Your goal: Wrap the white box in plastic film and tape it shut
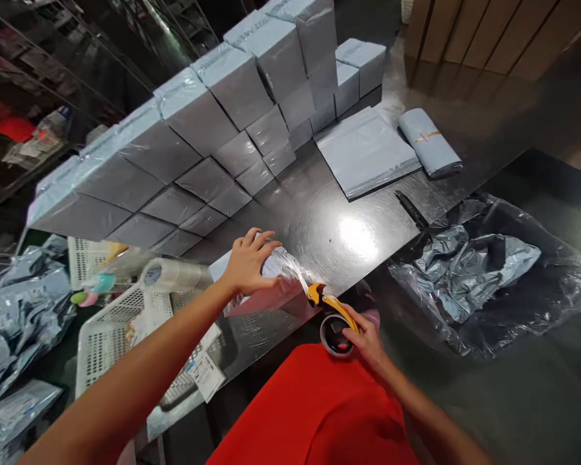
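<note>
A wrapped package, with a white upper side and a pinkish side toward me, lies at the table's near edge. My left hand steadies it from above, fingers spread over the far part and thumb toward the near side. In my right hand is a yellow-handled tape dispenser, my fingers closed round its handle. Its roll hangs beside the grip, near my red clothing. The dispenser's head touches or nearly touches the package's right end, where shiny clear tape shows. The package's underside is hidden.
Stacked grey-white wrapped boxes line the metal table's far left side. Flat mailer bags, a banded roll of bags and a black cutter lie beyond. White baskets, tape rolls and a clear plastic bag flank me.
</note>
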Available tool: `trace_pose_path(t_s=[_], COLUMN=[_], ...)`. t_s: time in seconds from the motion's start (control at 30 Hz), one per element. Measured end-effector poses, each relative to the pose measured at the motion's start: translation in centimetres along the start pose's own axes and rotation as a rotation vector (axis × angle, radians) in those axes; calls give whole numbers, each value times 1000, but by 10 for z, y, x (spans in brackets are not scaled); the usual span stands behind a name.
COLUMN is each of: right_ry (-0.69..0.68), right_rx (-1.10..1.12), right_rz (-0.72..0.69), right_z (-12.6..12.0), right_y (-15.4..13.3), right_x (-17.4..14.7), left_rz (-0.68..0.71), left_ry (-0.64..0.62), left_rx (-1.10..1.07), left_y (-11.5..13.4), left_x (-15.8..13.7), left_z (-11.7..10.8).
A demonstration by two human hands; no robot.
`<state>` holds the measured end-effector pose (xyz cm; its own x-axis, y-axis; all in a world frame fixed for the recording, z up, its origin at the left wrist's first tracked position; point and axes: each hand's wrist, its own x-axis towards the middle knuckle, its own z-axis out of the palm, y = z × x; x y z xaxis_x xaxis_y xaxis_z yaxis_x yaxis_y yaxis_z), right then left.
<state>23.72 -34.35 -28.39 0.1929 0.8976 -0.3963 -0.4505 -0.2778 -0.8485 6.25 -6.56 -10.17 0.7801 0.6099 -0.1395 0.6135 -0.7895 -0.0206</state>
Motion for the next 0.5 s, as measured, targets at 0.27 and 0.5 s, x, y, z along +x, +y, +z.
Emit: trace_pose_path(t_s=[0.27, 0.5], right_ry=[-143, -495], right_rx=[-58, -339], right_rz=[81, -36], right_z=[6, 80], right_y=[0, -29], right_x=[-9, 67], left_rz=[-89, -135], left_ry=[-1, -11], left_rx=[38, 49], left_y=[6, 15], left_x=[2, 3], left_z=[5, 4])
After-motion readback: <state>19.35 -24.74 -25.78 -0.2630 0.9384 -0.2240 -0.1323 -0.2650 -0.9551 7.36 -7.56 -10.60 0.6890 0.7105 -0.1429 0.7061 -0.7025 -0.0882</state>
